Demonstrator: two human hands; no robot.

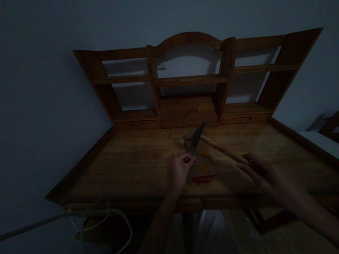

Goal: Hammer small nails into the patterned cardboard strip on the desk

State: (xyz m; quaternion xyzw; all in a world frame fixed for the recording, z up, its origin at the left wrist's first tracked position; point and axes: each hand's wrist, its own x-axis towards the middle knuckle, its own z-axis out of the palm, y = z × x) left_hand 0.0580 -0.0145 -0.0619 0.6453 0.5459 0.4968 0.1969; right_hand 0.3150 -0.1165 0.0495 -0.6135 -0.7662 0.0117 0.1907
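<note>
- One cable [99,211], pale and looped, hangs by the desk's near left corner; dark obscures how many strands it has.
- One desk [124,162] spans the view, with raised wooden edges at left and right and its front edge below the hands. A wide stretch of wood lies between the left edge and the left hand.
- One shelf [193,81] stands along the back, three bays wide, limiting movement that way. It has two small drawers, the left one [137,125] and the right one [246,119]. One outlet [161,66] shows on the wall behind.
- One small dark strip [170,135] lies near the back of the desk, left of the packet.
- One left hand [180,168] is at the packet's left side, thumb and finger pinched together; whether something tiny is between them is too dark to tell.
- One packet [200,169], printed, with a red band at its near end, lies on the desk in front of the middle bay.
- One hammer [223,149] slants with its head over the packet's far part, its handle running to the right hand.
- One right hand [274,176] grasps the handle end above the desk, with wood reaching on to the right edge.
- One white surface [328,144] lies beyond that edge.
</note>
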